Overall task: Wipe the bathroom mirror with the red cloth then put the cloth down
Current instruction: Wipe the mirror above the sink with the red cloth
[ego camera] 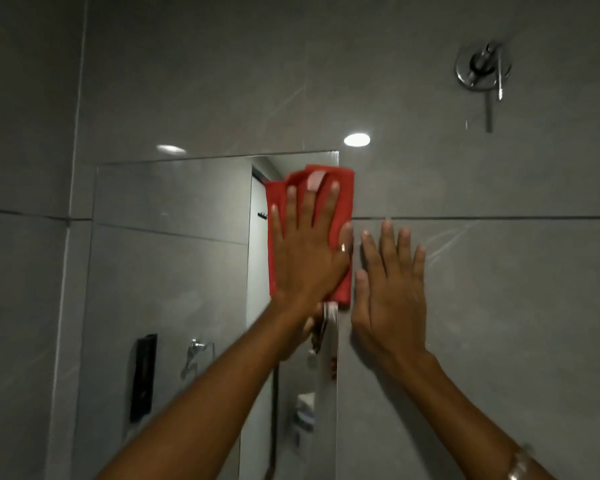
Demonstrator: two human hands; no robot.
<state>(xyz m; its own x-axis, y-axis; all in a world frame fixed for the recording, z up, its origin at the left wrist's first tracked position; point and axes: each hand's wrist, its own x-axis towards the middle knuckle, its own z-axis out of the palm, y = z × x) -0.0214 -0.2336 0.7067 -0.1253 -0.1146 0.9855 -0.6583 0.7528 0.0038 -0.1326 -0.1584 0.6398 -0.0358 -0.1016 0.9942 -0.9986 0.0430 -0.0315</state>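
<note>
The frameless mirror (174, 265) hangs on the grey tiled wall, filling the lower left of the head view. A folded red cloth (343, 188) lies flat against the mirror's upper right corner, overlapping its right edge. My left hand (309, 251) presses the cloth to the glass with fingers spread flat. My right hand (390, 292) rests flat and empty on the tile just right of the mirror's edge, fingers apart, a bracelet at its wrist.
A chrome wall valve with a lever (483, 69) is mounted on the tile at the upper right. The mirror reflects a black wall fixture (143, 375), a chrome tap (196, 355) and a doorway. Tile grout lines cross the wall.
</note>
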